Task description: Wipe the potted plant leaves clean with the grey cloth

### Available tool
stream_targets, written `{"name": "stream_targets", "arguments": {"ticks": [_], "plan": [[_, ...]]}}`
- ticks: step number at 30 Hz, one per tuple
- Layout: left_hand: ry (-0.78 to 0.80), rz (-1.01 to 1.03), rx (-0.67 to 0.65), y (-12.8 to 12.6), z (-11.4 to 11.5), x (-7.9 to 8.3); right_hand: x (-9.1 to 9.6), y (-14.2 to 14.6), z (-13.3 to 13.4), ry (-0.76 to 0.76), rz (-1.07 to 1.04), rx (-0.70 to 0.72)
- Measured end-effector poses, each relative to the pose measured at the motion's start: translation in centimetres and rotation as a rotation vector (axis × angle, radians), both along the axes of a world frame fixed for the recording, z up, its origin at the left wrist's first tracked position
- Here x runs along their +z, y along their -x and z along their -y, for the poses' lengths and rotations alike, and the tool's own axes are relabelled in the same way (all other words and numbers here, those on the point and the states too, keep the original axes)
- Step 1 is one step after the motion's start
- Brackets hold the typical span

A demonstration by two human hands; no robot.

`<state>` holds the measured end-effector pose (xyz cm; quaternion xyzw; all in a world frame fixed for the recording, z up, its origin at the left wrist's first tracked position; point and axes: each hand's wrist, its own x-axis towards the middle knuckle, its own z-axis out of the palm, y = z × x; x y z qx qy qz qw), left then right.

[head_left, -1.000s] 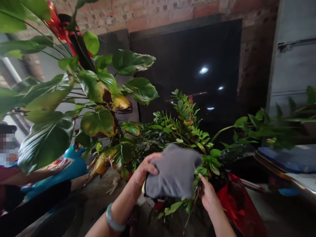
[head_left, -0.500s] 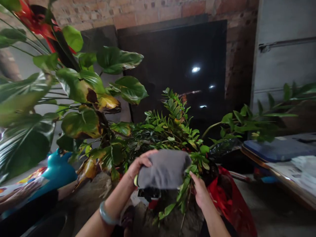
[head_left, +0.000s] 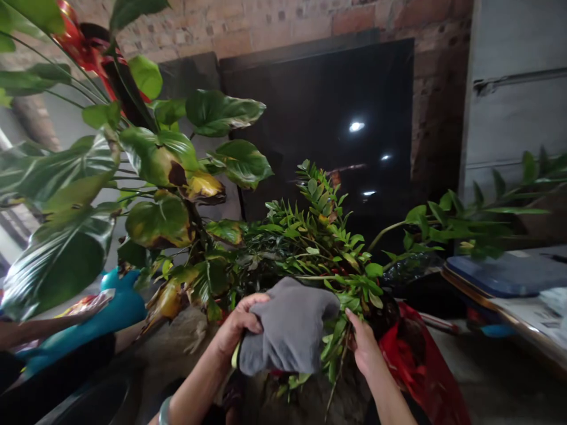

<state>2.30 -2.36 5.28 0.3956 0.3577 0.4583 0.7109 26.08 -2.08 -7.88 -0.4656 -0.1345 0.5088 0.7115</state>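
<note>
A folded grey cloth (head_left: 287,330) with a yellow-green edge hangs in my left hand (head_left: 241,327), thumb on top and fingers behind it. My right hand (head_left: 365,345) is closed at a leafy green stem (head_left: 339,336) that droops below it; the fingertips are partly hidden among the leaves. The cloth spreads in front of the lower part of a bushy potted plant (head_left: 314,236), covering some of its foliage, and its right corner comes close to my right hand. The plant's pot cannot be made out.
A large-leaved plant (head_left: 155,218) with yellowed leaves stands left, near a teal toy-like object (head_left: 124,295) and another person's arm (head_left: 44,330). On the right are a red bag (head_left: 425,366) and a table with a blue lid (head_left: 509,274). A dark panel (head_left: 319,112) leans behind.
My left hand has lowered the cloth slightly, and it now hangs more spread out. My right hand stays by the stem. The view has shifted a little to the left.
</note>
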Motion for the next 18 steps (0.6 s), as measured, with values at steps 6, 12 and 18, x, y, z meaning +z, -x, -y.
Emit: {"name": "stream_targets", "arguments": {"ticks": [6, 12, 18], "plan": [[-0.252, 0.054, 0.298, -0.4, -2.8, 4.0, 0.1, 0.2, -0.5, 0.025, -0.01, -0.036], [0.075, -0.222, 0.125, 0.6, 0.4, -3.7, 0.3, 0.4, -0.1, 0.008, -0.018, -0.028], [-0.05, -0.098, 0.246, 4.1, 2.8, -0.4, 0.0, -0.3, -0.2, 0.047, -0.001, -0.029]]}}
